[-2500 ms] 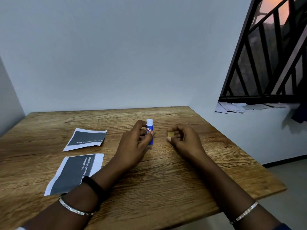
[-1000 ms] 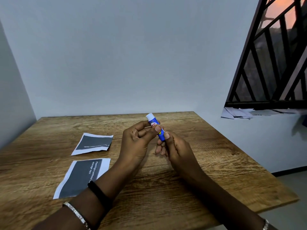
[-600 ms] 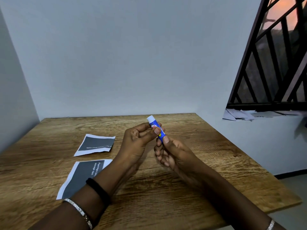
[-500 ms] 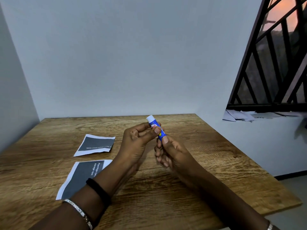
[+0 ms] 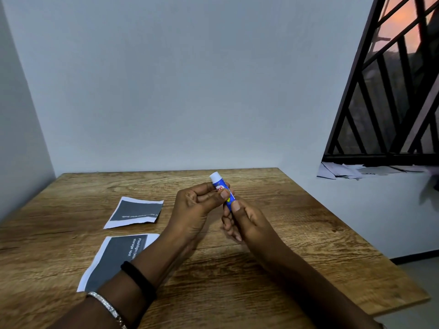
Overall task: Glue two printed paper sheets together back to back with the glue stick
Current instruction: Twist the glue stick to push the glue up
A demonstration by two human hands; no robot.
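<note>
A blue glue stick (image 5: pixel 220 188) with a white tip is held tilted above the wooden table (image 5: pixel 285 233), white end pointing up and away. My left hand (image 5: pixel 197 207) pinches its upper body between thumb and fingers. My right hand (image 5: pixel 244 219) grips its lower end from the right. Two printed sheets lie print-side up on the table's left: a smaller far sheet (image 5: pixel 135 212) with a dark grey panel, and a near sheet (image 5: pixel 114 260) partly covered by my left forearm.
The table stands in a corner between grey walls at the back and left. Its right edge drops off to the floor. At the right, a window with black bars has loose papers (image 5: pixel 351 170) on its sill.
Earlier the glue stick stood upright in my left hand while my right hand held a small yellow piece apart. Both hands have since come together on the lifted, tilted stick; little change over the last half second.
</note>
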